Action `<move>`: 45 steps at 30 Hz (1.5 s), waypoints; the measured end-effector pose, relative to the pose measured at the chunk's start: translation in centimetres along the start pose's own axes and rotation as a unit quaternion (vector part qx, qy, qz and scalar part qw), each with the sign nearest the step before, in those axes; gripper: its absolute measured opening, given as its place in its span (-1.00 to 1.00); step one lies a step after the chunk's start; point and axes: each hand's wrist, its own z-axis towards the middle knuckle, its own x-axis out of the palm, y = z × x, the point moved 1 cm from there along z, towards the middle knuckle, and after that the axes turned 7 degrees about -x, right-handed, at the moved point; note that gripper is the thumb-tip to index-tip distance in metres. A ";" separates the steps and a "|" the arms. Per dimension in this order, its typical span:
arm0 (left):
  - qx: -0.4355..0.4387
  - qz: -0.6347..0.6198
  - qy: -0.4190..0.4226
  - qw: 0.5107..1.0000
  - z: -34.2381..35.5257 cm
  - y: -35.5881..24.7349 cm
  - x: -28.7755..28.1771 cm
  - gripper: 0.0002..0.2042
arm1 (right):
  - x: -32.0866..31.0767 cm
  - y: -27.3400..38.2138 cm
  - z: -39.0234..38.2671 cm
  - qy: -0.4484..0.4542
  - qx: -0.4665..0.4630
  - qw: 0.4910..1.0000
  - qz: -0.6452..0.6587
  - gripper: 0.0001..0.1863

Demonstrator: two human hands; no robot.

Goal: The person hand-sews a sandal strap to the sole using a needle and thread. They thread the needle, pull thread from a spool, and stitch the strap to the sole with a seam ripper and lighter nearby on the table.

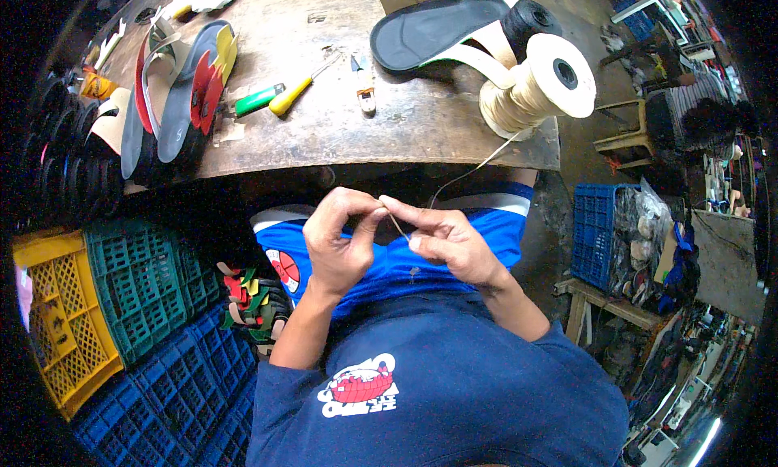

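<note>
Both hands up over the lap, just under the workbench edge [381, 155]; left hand [340, 244] with thumb and forefinger pressed together at the tip, apparently pinching the end of the cream thread [466, 175]; right hand [446, 244] with thumb and forefinger closed on something thin and dark, likely a needle [397, 224], though too small to say for sure; fingertips of the two hands nearly touching; thread running up and right from the fingers to the big cream spool [535, 82] lying on its side at the bench corner, a black spool [527, 17] just behind it.

Judging by that: threading in hand, not finished; no stitch visible anywhere yet; thread uncut, joined to the spool.

On the bench, a dark sandal sole with a pale strap [438, 29], lying flat beside the spools, untouched; looks like the piece waiting to be sewn; yellow-handled awl [304, 86] and green-handled tool [258, 100] mid-bench, a small knife [365, 86] near them, none in use; stack of soles [174, 86] in grey, red and yellow standing on edge at the left, well apart from the hands; more coloured pieces in a pile [251, 297] by the left knee; green crate [142, 284], yellow crate [61, 321] and blue crate [174, 394] on the floor at the left.

So, most of the work ahead; preparation only.
</note>
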 end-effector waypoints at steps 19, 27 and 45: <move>-0.099 0.090 0.247 0.960 0.0 -1.5 0.7 -0.46 | -2.4 -1.0 -1.7 -0.078 0.002 0.870 -0.487 -0.75; -0.040 0.212 0.364 0.906 -0.2 -2.6 1.3 -0.95 | -3.6 0.2 -2.0 0.054 -0.009 0.913 -0.404 -0.80; -0.271 -0.601 0.295 0.692 -3.5 -5.1 1.4 -0.66 | 2.1 -1.0 -2.7 0.173 -0.074 0.956 0.224 -0.83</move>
